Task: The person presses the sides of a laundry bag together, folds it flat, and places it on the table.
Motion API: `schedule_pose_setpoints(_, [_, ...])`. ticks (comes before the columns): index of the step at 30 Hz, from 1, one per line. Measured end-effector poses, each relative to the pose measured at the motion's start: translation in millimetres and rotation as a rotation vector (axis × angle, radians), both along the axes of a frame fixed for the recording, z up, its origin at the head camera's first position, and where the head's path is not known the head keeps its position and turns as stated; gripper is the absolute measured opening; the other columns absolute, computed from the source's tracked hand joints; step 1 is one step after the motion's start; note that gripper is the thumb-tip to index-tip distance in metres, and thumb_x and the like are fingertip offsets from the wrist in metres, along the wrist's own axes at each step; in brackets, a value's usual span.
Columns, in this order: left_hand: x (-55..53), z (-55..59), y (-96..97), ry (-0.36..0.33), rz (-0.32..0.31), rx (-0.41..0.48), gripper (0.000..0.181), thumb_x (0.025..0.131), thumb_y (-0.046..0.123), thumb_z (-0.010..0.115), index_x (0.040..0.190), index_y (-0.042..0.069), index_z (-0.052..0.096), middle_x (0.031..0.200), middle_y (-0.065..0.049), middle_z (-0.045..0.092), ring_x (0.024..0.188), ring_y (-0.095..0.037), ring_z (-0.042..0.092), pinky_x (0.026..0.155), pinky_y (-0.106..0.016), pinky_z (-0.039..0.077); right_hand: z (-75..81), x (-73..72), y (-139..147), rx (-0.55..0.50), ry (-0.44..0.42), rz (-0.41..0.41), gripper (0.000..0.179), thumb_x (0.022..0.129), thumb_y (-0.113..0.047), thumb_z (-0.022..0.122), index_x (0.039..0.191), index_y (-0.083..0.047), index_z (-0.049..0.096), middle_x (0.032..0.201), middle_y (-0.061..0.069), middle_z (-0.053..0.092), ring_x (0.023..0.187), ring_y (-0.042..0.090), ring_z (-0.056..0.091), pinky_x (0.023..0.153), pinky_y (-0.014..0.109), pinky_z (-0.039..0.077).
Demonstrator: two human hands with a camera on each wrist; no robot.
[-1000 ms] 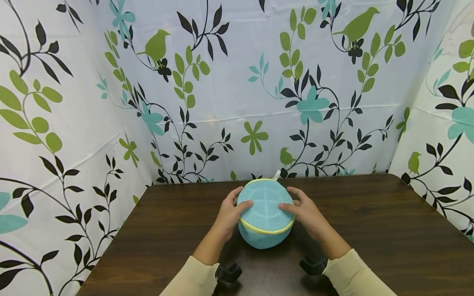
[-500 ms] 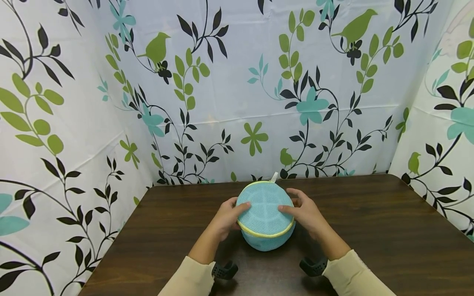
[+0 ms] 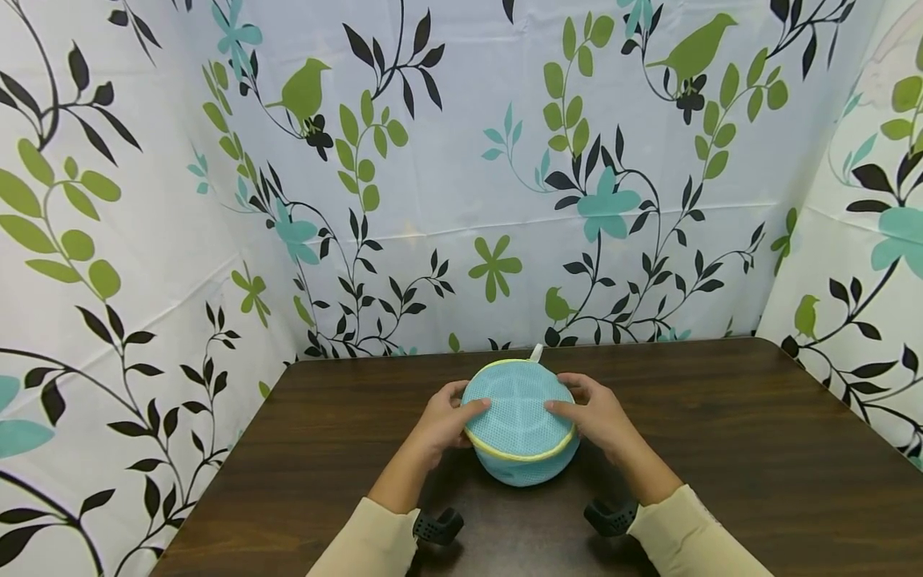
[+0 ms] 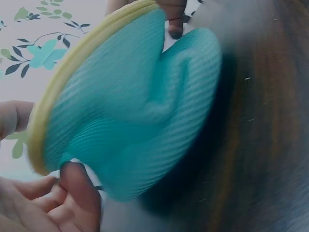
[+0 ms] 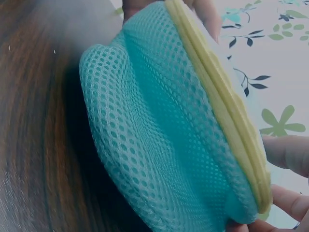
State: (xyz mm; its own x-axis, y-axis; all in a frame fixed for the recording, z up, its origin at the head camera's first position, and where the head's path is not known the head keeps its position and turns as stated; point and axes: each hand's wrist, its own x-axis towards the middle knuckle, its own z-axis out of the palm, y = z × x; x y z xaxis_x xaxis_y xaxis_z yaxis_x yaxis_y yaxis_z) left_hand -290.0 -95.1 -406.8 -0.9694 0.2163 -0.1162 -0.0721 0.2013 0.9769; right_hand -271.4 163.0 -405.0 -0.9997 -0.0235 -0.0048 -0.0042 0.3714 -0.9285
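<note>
A round turquoise mesh laundry bag (image 3: 521,409) with yellow trim (image 3: 522,457) is held between both hands over the middle of the table. The left hand (image 3: 441,421) grips its left side, thumb on the top face and fingers around the edge. On the opposite side, the right hand (image 3: 597,413) grips it the same way. A small white tab (image 3: 537,353) sticks up at the bag's far edge. In the left wrist view the mesh side wall (image 4: 130,111) sags into folds below the yellow rim. The right wrist view shows the wall (image 5: 145,130) creased too.
The dark wooden table (image 3: 346,449) spreads out on both sides of the hands. White fabric (image 3: 433,200) printed with leaves, birds and flowers hangs behind it and at both sides. Each wrist wears a black strap (image 3: 438,527) below a cream sleeve (image 3: 368,541).
The left hand has shifted slightly down and left, its fingers moving lower around the bag's edge. The bag has tilted and moved a little to the right. The right hand keeps its hold.
</note>
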Motion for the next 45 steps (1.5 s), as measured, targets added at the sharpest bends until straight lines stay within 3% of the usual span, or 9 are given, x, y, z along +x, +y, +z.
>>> schedule_pose_setpoints(5, [3.6,9.6,-6.4,-0.138,-0.127,-0.028,0.093,0.087,0.042,0.073,0.157,0.023,0.016,0.094,-0.015,0.064,0.065,-0.02,0.065,0.049,-0.034,0.056,1.2,0.0,3,0.03,-0.006,-0.017,0.06,0.091,-0.033,0.071,0.142,-0.01,0.048,0.137,0.025,0.05,0.108,0.034,0.059,0.071,0.041,0.057])
schedule_pose_setpoints(9, [4.6,10.6,-4.1,-0.166,-0.195,0.016,0.102,0.086,0.037,0.076,0.158,0.022,0.005,0.103,-0.02,0.064,0.071,-0.029,0.072,0.056,-0.043,0.059,1.9,-1.2,4,0.018,-0.014,-0.003,0.06,0.091,-0.032,0.07,0.143,-0.012,0.048,0.136,0.025,0.051,0.088,0.026,0.059,0.061,0.038,0.054])
schedule_pose_setpoints(18, [3.1,4.3,4.9,-0.032,-0.109,0.099,0.088,0.087,0.017,0.076,0.154,0.007,0.021,0.123,-0.023,0.058,0.085,-0.022,0.071,0.073,-0.045,0.06,0.9,-2.8,1,0.059,-0.007,0.017,0.061,0.091,-0.032,0.07,0.144,-0.01,0.049,0.123,0.022,0.058,0.076,0.021,0.056,0.057,0.037,0.053])
schedule_pose_setpoints(22, [0.8,2.1,4.8,-0.018,-0.09,0.064,0.086,0.086,0.018,0.077,0.153,0.004,0.025,0.126,-0.023,0.057,0.085,-0.021,0.071,0.074,-0.043,0.06,1.4,-2.5,1,0.102,-0.031,0.02,0.065,0.089,-0.035,0.072,0.143,-0.008,0.049,0.126,0.021,0.058,0.08,0.022,0.057,0.059,0.036,0.052])
schedule_pose_setpoints(27, [-1.6,-3.1,2.4,0.02,-0.096,-0.049,0.082,0.086,0.023,0.078,0.151,0.0,0.033,0.125,-0.021,0.058,0.085,-0.02,0.069,0.072,-0.042,0.06,-2.7,-3.2,5,0.184,-0.037,0.039,0.066,0.088,-0.038,0.073,0.141,-0.005,0.051,0.132,0.023,0.057,0.1,0.027,0.06,0.076,0.039,0.056])
schedule_pose_setpoints(31, [-2.9,-6.8,0.3,0.065,-0.071,-0.138,0.076,0.085,0.028,0.078,0.147,0.002,0.041,0.126,-0.019,0.058,0.087,-0.021,0.066,0.073,-0.039,0.058,-5.3,-4.1,7,0.222,-0.024,0.043,0.066,0.087,-0.04,0.074,0.139,-0.005,0.053,0.13,0.021,0.058,0.11,0.03,0.058,0.089,0.044,0.053])
schedule_pose_setpoints(36, [-3.3,-8.1,-0.8,0.141,-0.032,-0.187,0.07,0.088,0.033,0.074,0.147,0.008,0.044,0.145,-0.017,0.047,0.121,-0.031,0.054,0.094,-0.047,0.051,-4.8,-5.6,10,0.245,-0.008,0.039,0.066,0.088,-0.041,0.071,0.141,-0.008,0.051,0.139,0.022,0.052,0.126,0.04,0.05,0.099,0.055,0.046])
schedule_pose_setpoints(39, [-3.2,-9.8,-0.9,0.152,-0.059,-0.177,0.067,0.091,0.032,0.071,0.148,0.014,0.043,0.151,-0.017,0.041,0.133,-0.034,0.046,0.101,-0.051,0.046,-4.4,-5.6,11,0.259,-0.001,0.05,0.065,0.09,-0.042,0.069,0.143,-0.009,0.049,0.146,0.024,0.046,0.134,0.045,0.042,0.104,0.063,0.038])
schedule_pose_setpoints(45, [-3.0,-11.9,0.7,0.163,-0.119,-0.182,0.061,0.091,0.032,0.071,0.145,0.017,0.049,0.153,-0.017,0.04,0.13,-0.031,0.049,0.1,-0.046,0.048,-3.7,-4.1,10,0.244,0.018,0.114,0.061,0.092,-0.041,0.066,0.143,-0.011,0.051,0.149,0.023,0.044,0.138,0.045,0.037,0.108,0.065,0.033])
